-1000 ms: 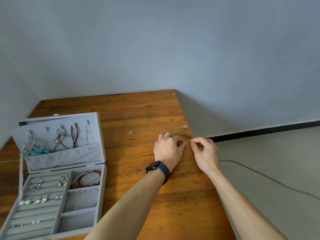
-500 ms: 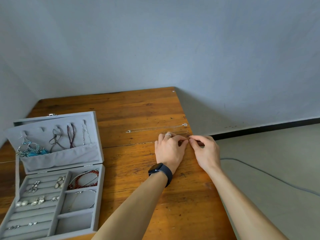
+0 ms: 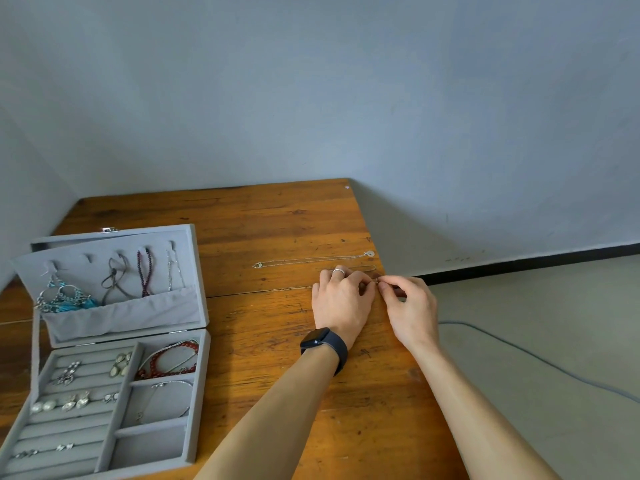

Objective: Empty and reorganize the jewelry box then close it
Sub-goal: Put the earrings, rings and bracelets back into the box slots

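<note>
Left hand (image 3: 341, 299) and right hand (image 3: 408, 306) both pinch a thin chain (image 3: 363, 268) at the table (image 3: 277, 375) edge. The open jewelry box (image 3: 202, 393) sits at 8 o'clock. Risk: a slip drops it off the edge, or it tangles with the necklace (image 3: 311, 260) at 12 o'clock.

- Left hand (image 3: 341, 299) and right hand (image 3: 410, 306) are pinching a fine chain (image 3: 367, 267).
- A silver necklace (image 3: 311, 260) is lying straight just beyond.
- The grey jewelry box (image 3: 201, 393) is sitting open.
</note>
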